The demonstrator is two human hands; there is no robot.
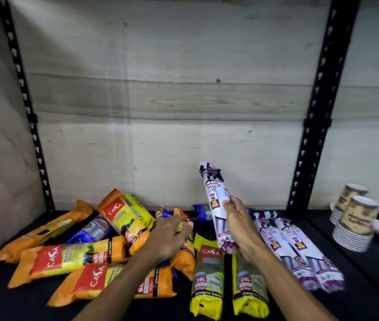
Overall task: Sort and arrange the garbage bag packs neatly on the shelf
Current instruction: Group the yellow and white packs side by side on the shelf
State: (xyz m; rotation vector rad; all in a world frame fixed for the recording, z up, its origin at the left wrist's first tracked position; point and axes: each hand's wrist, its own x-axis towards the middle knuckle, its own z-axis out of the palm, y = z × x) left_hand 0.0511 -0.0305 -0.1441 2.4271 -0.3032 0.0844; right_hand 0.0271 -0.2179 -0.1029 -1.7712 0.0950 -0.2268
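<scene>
The white drawstring bag pack [216, 206], a slick plastic-wrapped roll, stands tilted in the right hand [242, 225], fingers clamped round its middle, just left of the two matching packs [300, 249] lying flat on the dark shelf [369, 297]. Its glossy film could slip from that one-handed grip and knock the two yellow 25L packs [228, 279] left of that pair. Further left, the left hand [170, 237] rests spread, fingers curled on an orange pack [185, 249] in the loose crinkly heap, which could slide.

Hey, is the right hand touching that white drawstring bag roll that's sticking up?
Touching. The head view shows the right hand wrapped around the middle of the white drawstring roll, fingers curled over its front, holding it tilted up off the shelf.
</scene>
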